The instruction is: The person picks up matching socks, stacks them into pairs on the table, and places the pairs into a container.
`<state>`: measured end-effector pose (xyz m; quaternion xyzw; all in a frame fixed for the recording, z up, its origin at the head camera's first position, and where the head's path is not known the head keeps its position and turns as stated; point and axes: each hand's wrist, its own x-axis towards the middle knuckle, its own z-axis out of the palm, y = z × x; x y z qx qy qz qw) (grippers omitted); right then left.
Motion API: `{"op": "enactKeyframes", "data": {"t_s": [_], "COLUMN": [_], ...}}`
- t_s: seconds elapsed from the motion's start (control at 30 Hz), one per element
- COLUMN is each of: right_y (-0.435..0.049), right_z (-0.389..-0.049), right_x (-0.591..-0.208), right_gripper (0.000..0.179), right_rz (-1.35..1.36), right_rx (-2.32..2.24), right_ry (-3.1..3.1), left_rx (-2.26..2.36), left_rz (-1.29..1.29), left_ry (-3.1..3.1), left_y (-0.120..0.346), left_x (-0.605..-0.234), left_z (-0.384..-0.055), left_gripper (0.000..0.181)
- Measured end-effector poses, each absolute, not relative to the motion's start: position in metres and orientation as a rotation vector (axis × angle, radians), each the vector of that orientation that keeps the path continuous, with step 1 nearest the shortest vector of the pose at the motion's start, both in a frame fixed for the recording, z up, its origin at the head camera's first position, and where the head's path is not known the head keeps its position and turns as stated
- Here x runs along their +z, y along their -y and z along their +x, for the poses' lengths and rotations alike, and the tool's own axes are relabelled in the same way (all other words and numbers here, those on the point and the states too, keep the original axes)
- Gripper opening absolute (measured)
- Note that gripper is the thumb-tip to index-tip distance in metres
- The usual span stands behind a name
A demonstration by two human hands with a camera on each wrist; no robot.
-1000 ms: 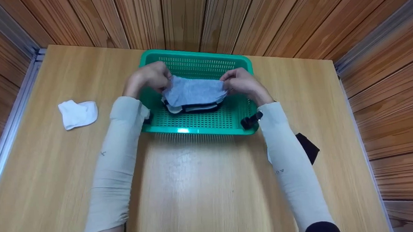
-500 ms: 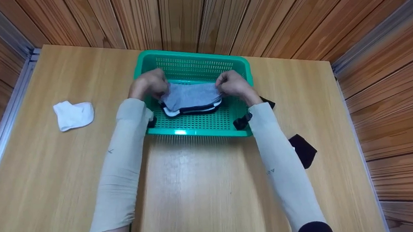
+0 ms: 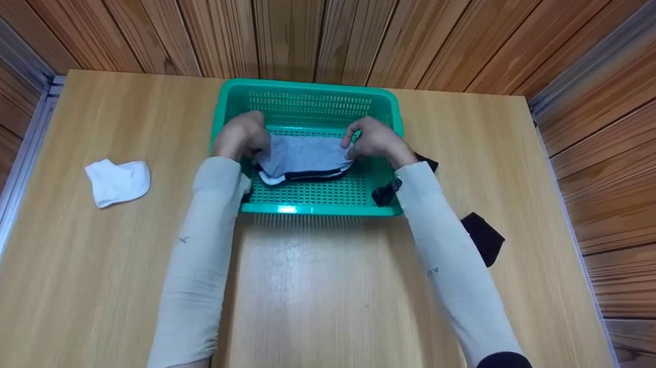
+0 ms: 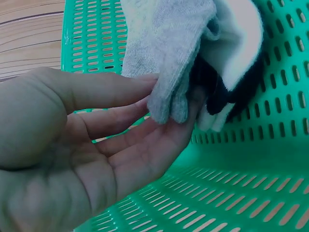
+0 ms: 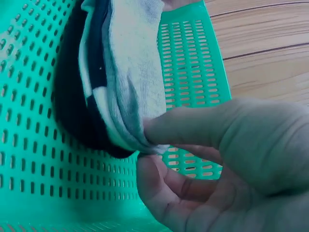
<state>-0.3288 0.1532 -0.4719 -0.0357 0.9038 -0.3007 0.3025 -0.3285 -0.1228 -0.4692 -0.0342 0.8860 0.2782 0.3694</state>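
Observation:
A light grey sock (image 3: 305, 152) lies on top of a stack of dark and white socks (image 5: 99, 72) in a green basket (image 3: 308, 85). My left hand (image 3: 244, 135) pinches the sock's left end; in the left wrist view the thumb lies on the grey fabric (image 4: 166, 58) with the fingers beneath. At the right end, my right hand (image 3: 376, 139) pinches the edge of the grey sock between thumb and fingertip, as the right wrist view shows. Most of the stack underneath is hidden by the grey sock.
A white sock (image 3: 120, 181) lies on the wooden table (image 3: 314, 302) left of the basket. A black piece of fabric (image 3: 484, 239) lies by the right forearm, partly covered. Another dark piece (image 3: 427, 161) shows beside the basket's right side. Wood-panelled walls (image 3: 345, 25) surround the table.
Both hands have lowered the grey sock onto the stack and slightly toward the basket's front. The right fingers have shifted a little at the sock's end.

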Motion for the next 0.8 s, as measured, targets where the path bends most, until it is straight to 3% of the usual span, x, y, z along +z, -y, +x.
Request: {"op": "enactKeyframes", "data": {"t_s": [0.53, 0.8], "right_y": [-0.154, -0.154], "right_z": [-0.330, -0.330], "right_x": [-0.488, -0.485], "right_gripper": [0.005, 0.009], "right_rz": [-0.089, -0.139], "right_rx": [-0.861, -0.872], "right_ry": [-2.410, -2.465], "left_rx": [0.716, 0.634], "left_rz": [-0.204, -0.072], "left_ry": [-2.293, -2.339], "left_y": [0.115, 0.115], "left_x": [-0.468, -0.463], "left_z": [-0.328, -0.327], "left_gripper": [0.034, 0.038]}}
